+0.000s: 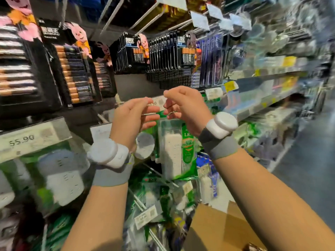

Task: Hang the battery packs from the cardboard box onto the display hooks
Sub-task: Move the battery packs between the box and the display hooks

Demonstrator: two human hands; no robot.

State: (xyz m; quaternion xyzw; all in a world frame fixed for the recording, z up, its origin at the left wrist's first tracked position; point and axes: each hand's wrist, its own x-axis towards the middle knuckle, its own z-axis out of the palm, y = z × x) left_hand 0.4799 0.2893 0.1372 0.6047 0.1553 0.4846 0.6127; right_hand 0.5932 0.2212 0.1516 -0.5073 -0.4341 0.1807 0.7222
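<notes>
No battery pack is in either hand. The battery packs (72, 64) hang in rows above and to the left of the hands, on hooks (145, 15), well apart from the fingers. The box (217, 227) sits low on the right, under the right forearm, and what lies in it is too cut off to tell. Both hands are raised side by side in front of the display, with a small price label (158, 102) between them. The left hand (134, 115) pinches the label's left edge between thumb and forefinger, its lower fingers reaching rightward, fairly straight. A thin wire (149, 114) runs across those fingers toward the other hand. The right hand (184, 107) sits slightly higher, knuckles up and fingers curled inward, nipping the label's right edge, though blur hides the exact contact. The two sets of fingertips are close together, nearly touching. A green and white power-strip pack (174, 147) hangs directly below the grip, between the two wrists. Both forearms rise from the bottom edge and angle inward, the left steeper, the right coming in from the far right. Each wrist wears a grey band (220, 148) with a white puck on top. A larger price tag (27, 140) sits well to the left of the left wrist.
</notes>
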